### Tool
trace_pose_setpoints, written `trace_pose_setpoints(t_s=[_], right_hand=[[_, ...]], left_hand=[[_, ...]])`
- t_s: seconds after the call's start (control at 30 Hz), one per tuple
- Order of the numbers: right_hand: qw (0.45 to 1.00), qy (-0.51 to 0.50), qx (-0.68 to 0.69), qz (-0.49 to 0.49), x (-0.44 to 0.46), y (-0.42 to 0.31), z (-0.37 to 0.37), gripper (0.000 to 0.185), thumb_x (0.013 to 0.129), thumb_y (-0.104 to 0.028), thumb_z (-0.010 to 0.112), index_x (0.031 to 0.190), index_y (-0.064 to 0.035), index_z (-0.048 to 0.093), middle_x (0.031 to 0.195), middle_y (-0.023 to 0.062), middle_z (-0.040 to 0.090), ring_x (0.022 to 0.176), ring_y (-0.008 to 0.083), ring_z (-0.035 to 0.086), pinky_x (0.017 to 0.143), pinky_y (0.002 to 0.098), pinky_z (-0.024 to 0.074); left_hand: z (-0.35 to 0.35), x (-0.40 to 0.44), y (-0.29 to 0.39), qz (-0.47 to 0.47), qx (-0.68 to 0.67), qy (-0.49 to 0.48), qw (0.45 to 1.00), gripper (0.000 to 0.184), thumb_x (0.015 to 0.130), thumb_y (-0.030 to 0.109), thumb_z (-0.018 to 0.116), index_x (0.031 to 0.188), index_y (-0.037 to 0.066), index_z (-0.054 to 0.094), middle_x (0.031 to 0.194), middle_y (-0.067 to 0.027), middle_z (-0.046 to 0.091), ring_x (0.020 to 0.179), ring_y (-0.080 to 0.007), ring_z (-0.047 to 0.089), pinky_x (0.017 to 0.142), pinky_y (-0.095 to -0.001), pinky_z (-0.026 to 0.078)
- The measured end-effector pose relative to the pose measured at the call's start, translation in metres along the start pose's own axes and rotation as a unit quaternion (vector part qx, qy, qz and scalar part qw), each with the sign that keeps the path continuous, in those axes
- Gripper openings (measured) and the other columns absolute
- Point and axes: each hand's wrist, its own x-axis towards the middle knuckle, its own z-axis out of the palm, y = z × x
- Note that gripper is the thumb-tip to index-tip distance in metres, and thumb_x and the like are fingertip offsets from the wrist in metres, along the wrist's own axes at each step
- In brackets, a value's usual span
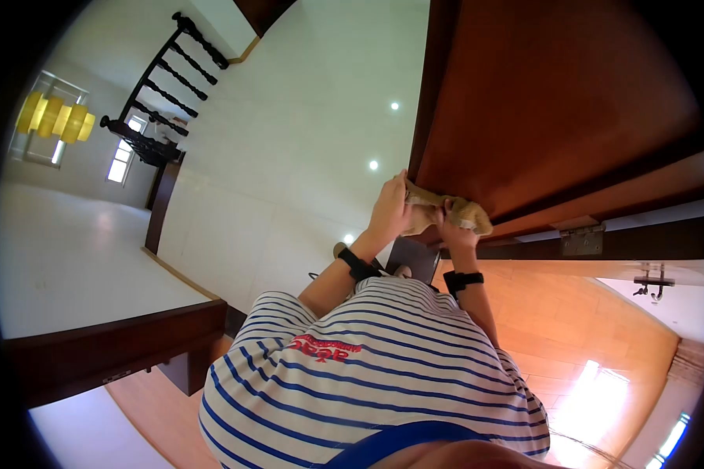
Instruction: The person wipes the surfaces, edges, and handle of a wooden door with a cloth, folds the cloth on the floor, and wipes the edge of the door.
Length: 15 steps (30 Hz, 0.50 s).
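A tan cloth [471, 213] is bunched against the lower part of a brown wooden door [540, 102], near the door's edge. My left hand [388, 209] grips the cloth's left end, with its fingertips up by the door edge. My right hand [457, 231] is closed round the cloth's right part, its thumb lying over the folds. Some fingers of both hands are hidden behind the cloth. Dark bands circle both wrists.
A metal hinge [583, 240] joins the door to its frame at the right. Farther right is a wall hook [654, 283]. Pale glossy floor [305, 141] stretches left toward a dark railing [164, 86] and a yellow lamp [55, 117]. Wood-coloured floor [540, 313] lies at lower right.
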Motion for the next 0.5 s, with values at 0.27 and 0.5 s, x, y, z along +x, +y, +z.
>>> trace_pose_setpoints(t_s=[0.27, 0.5], right_hand=[[0.890, -0.340, 0.230, 0.200, -0.012, -0.031, -0.054, 0.054, 0.088, -0.029, 0.052, 0.135, -0.0052, 0.039, 0.106, 0.0205, 0.061, 0.100, 0.0371, 0.057, 0.086, 0.0523, 0.0439], [0.957, 0.165, 0.185, 0.149, 0.018, -0.006, -0.109, 0.086, 0.082, -0.025, 0.065, 0.137, 0.0113, 0.011, 0.128, 0.0354, 0.034, 0.122, 0.0475, 0.033, 0.102, 0.0565, 0.0172]], left_hand=[[-0.027, -0.002, 0.001, -0.095, -0.013, -0.107, 0.990, 0.048, 0.079, -0.002, 0.053, 0.126, 0.001, 0.047, 0.109, -0.0222, 0.059, 0.091, -0.0381, 0.060, 0.078, -0.0392, 0.050], [-0.090, 0.075, 0.088, 0.135, -0.036, 0.112, 0.984, 0.060, 0.074, -0.009, 0.055, 0.131, -0.005, 0.040, 0.129, -0.0227, 0.049, 0.114, -0.0362, 0.052, 0.090, -0.0367, 0.046]])
